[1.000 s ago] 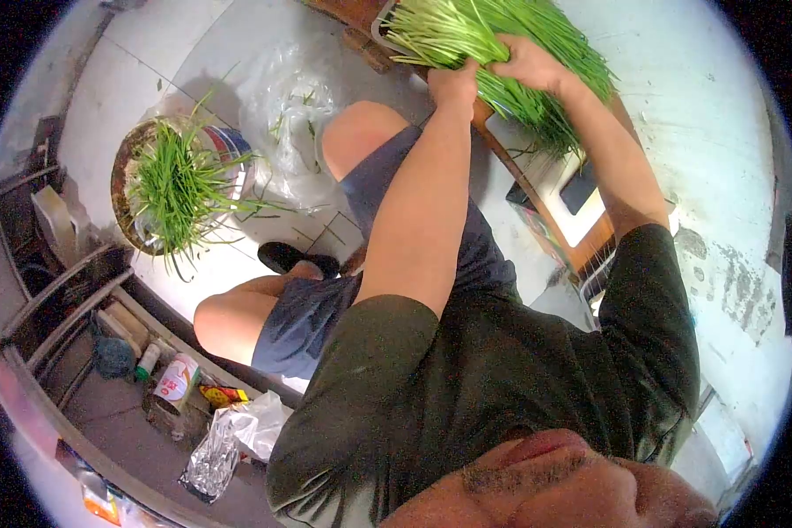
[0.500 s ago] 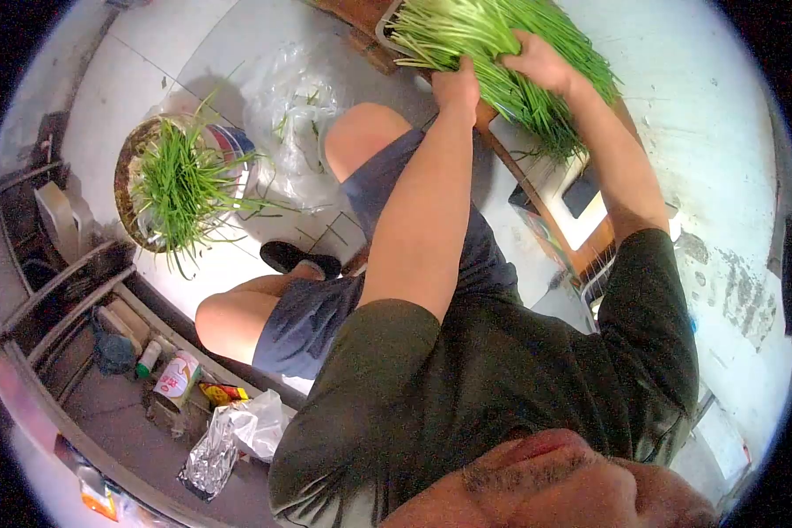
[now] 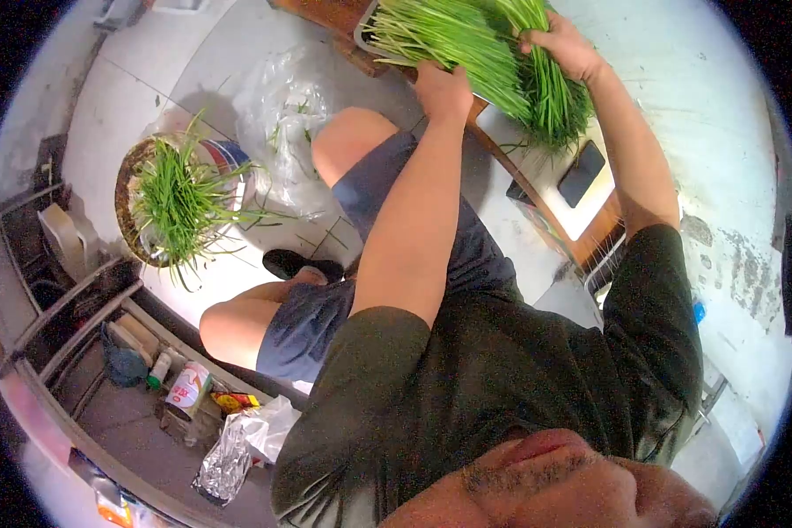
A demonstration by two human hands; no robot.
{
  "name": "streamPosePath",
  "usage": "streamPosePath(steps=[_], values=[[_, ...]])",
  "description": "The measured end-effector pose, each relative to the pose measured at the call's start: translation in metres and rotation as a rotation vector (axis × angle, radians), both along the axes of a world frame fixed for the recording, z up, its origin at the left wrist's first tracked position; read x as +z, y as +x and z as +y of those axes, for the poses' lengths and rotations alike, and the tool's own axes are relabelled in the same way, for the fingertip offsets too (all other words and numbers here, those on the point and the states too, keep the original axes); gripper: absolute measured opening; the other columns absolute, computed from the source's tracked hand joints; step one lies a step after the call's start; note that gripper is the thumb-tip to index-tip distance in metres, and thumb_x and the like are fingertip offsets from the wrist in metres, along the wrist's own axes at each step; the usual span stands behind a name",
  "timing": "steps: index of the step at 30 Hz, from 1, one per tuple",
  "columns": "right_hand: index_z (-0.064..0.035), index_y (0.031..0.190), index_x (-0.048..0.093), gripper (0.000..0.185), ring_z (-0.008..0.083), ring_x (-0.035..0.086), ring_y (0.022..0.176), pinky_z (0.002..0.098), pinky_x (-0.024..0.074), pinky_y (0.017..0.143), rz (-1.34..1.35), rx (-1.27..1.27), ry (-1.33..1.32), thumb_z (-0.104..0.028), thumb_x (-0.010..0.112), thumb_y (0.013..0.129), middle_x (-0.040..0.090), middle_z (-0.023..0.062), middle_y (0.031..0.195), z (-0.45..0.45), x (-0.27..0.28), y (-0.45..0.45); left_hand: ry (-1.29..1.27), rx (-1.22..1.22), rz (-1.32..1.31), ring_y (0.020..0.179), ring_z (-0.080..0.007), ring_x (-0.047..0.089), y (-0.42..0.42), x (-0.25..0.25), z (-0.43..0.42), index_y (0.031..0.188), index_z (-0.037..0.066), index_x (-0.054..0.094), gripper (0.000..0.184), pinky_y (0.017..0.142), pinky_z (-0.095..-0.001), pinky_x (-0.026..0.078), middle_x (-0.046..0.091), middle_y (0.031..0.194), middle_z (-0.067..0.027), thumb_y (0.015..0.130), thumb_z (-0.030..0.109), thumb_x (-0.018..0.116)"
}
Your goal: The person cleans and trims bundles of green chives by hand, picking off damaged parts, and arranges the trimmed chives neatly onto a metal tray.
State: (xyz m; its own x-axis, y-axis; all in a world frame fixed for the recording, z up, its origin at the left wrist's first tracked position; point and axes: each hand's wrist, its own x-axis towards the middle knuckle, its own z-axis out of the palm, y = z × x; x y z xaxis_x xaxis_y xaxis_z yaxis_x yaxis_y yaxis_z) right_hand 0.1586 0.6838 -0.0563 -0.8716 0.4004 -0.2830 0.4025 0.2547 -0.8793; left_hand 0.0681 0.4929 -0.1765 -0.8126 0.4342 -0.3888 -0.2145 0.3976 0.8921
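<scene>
A thick pile of green garlic chives [image 3: 449,44] lies on the tray at the top of the view. My right hand [image 3: 568,46] is closed around a separate bunch of the chives [image 3: 550,97], its dark leafy ends hanging down over the tray's near side. At the pile's near edge, my left hand [image 3: 443,90] has its thumb and fingers closed against the stems; some fingertips are hidden under them. A tray rim [image 3: 363,33] shows at the left of the pile.
Beside the chives on the wooden table [image 3: 530,189] is a dark phone [image 3: 581,174]. A bucket [image 3: 125,207] with loose chives [image 3: 180,194] stands on the floor, next to a clear plastic bag [image 3: 282,132]. A can [image 3: 187,390] and crumpled foil [image 3: 224,458] sit on the shelf.
My right hand has moved up and right, drawing a bunch apart from the pile. My left hand has shifted slightly left and down along the edge. More of the phone shows.
</scene>
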Motion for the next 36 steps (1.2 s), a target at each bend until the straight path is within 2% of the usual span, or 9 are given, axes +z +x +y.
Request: streamPosePath(steps=[5, 12, 18, 20, 21, 24, 30, 34, 36], values=[[0.0061, 0.115, 0.058, 0.036, 0.0168, 0.064, 0.076, 0.0281, 0.0536, 0.071, 0.096, -0.202, -0.137, -0.002, 0.063, 0.080, 0.067, 0.0112, 0.093, -0.014, 0.058, 0.003, -0.090, -0.121, 0.204, 0.108, -0.0434, 0.060, 0.002, 0.034, -0.008, 0.123, -0.002, 0.051, 0.048, 0.094, -0.0488, 0.048, 0.064, 0.112, -0.0256, 0.083, 0.018, 0.071], [0.0020, 0.099, 0.061, 0.021, 0.0143, 0.057, 0.066, 0.0294, 0.0469, 0.062, 0.344, -0.337, -0.049, -0.007, 0.066, 0.080, 0.061, 0.0064, 0.078, 0.007, 0.119, 0.039, -0.137, -0.189, 0.305, 0.106, -0.0423, 0.061, 0.004, 0.017, -0.001, 0.120, 0.001, 0.051, 0.046, 0.090, -0.0487, 0.050, 0.064, 0.111, -0.0239, 0.082, 0.019, 0.070], [-0.0025, 0.112, 0.057, 0.031, 0.0126, 0.055, 0.064, 0.0263, 0.0466, 0.058, 0.480, -0.415, 0.124, -0.011, 0.065, 0.084, 0.061, 0.0041, 0.081, 0.031, 0.176, 0.087, -0.174, -0.227, 0.298, 0.107, -0.0412, 0.060, 0.007, 0.035, -0.006, 0.115, 0.000, 0.055, 0.040, 0.091, -0.0477, 0.049, 0.063, 0.112, -0.0242, 0.083, 0.019, 0.070], [0.0040, 0.110, 0.056, 0.029, 0.0273, 0.062, 0.077, 0.0424, 0.0515, 0.062, 0.554, -0.504, 0.037, 0.001, 0.063, 0.082, 0.063, 0.0175, 0.093, 0.042, 0.195, 0.103, -0.155, -0.284, 0.348, 0.108, -0.0407, 0.059, 0.009, 0.032, -0.008, 0.114, 0.001, 0.055, 0.040, 0.092, -0.0476, 0.049, 0.062, 0.111, -0.0242, 0.082, 0.019, 0.070], [0.0045, 0.111, 0.054, 0.043, 0.0251, 0.061, 0.064, 0.0366, 0.0496, 0.051, 0.631, -0.575, -0.061, 0.013, 0.064, 0.070, 0.062, 0.0163, 0.081, 0.027, 0.209, 0.100, -0.157, -0.333, 0.409, 0.108, -0.0403, 0.059, 0.009, 0.028, -0.008, 0.113, 0.000, 0.056, 0.039, 0.092, -0.0477, 0.049, 0.062, 0.109, -0.0239, 0.082, 0.019, 0.070], [-0.0028, 0.099, 0.054, 0.029, 0.0178, 0.060, 0.059, 0.0318, 0.0508, 0.048, 0.656, -0.579, 0.065, 0.007, 0.064, 0.075, 0.063, 0.0111, 0.075, 0.025, 0.226, 0.121, -0.182, -0.470, 0.548, 0.108, -0.0391, 0.059, 0.013, 0.018, -0.012, 0.111, 0.000, 0.058, 0.037, 0.093, -0.0482, 0.048, 0.062, 0.107, -0.0229, 0.081, 0.019, 0.071], [-0.0081, 0.101, 0.050, 0.032, 0.0154, 0.060, 0.057, 0.0240, 0.0497, 0.042, 0.714, -0.662, 0.061, 0.006, 0.063, 0.075, 0.062, 0.0086, 0.071, 0.014, 0.235, 0.156, -0.351, -0.659, 0.770, 0.102, -0.0361, 0.061, 0.011, 0.030, -0.009, 0.105, 0.004, 0.064, 0.033, 0.088, -0.0455, 0.051, 0.064, 0.104, -0.0193, 0.081, 0.025, 0.072], [-0.0005, 0.115, 0.052, 0.027, 0.0110, 0.048, 0.083, 0.0214, 0.0411, 0.072, 0.586, -0.443, -0.072, -0.010, 0.060, 0.091, 0.057, 0.0035, 0.093, 0.070, 0.206, 0.226, -0.407, -0.695, 0.949, 0.097, -0.0347, 0.064, 0.003, 0.024, 0.001, 0.098, 0.006, 0.069, 0.030, 0.083, -0.0441, 0.052, 0.066, 0.102, -0.0163, 0.082, 0.030, 0.072], [0.0004, 0.115, 0.048, 0.024, 0.0117, 0.043, 0.084, 0.0208, 0.0383, 0.073, 0.577, -0.444, -0.124, -0.008, 0.056, 0.093, 0.051, 0.0037, 0.095, 0.081, 0.194, 0.242, -0.438, -0.714, 0.970, 0.096, -0.0341, 0.065, 0.000, 0.026, 0.007, 0.097, 0.006, 0.069, 0.031, 0.082, -0.0447, 0.052, 0.067, 0.101, -0.0153, 0.084, 0.033, 0.071]])
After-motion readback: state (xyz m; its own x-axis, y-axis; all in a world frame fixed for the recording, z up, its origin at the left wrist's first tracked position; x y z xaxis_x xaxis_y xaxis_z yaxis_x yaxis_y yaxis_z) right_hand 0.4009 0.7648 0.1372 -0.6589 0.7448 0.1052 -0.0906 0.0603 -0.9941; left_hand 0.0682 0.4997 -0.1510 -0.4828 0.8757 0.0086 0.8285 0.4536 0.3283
